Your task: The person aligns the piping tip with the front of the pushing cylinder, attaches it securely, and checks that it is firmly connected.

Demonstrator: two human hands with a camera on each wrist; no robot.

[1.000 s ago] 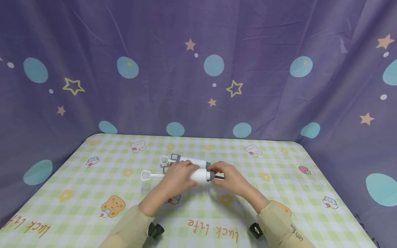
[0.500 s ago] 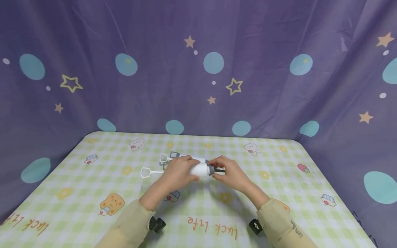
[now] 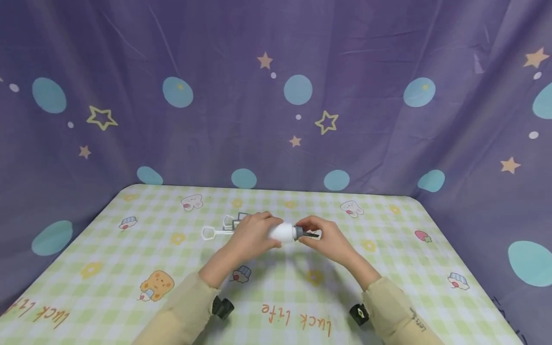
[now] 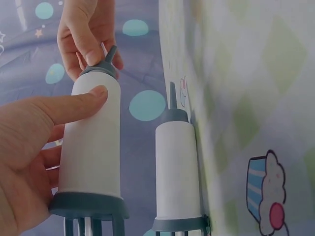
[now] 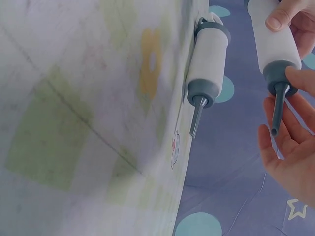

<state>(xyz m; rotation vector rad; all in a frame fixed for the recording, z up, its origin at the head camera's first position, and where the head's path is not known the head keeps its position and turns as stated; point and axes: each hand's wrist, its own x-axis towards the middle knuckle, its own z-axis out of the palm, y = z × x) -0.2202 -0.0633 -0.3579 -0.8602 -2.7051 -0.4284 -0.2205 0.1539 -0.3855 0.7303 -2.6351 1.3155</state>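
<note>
A white syringe-type dispenser (image 3: 282, 233) with a grey nozzle cap (image 5: 281, 72) lies sideways above the tabletop, nozzle pointing right. My left hand (image 3: 253, 235) grips its barrel, thumb across the white side. At the other end, the thumb and fingers of my right hand (image 3: 326, 240) pinch the grey cap around the base of the thin nozzle (image 5: 278, 109). The white plunger with its loop handle (image 3: 209, 233) sticks out beyond my left hand. A second, matching dispenser (image 4: 177, 169) lies on the table behind; in the head view my left hand hides most of it.
The table wears a green-and-white checked cloth (image 3: 284, 287) with printed cartoon figures. A purple curtain (image 3: 241, 120) with stars and blue ovals hangs behind the table's far edge. Black wrist cameras (image 3: 223, 307) sit at both sleeves.
Both hands have shifted slightly right and away with the held dispenser, which now covers more of the second one. The grips on barrel and cap stay much the same.
</note>
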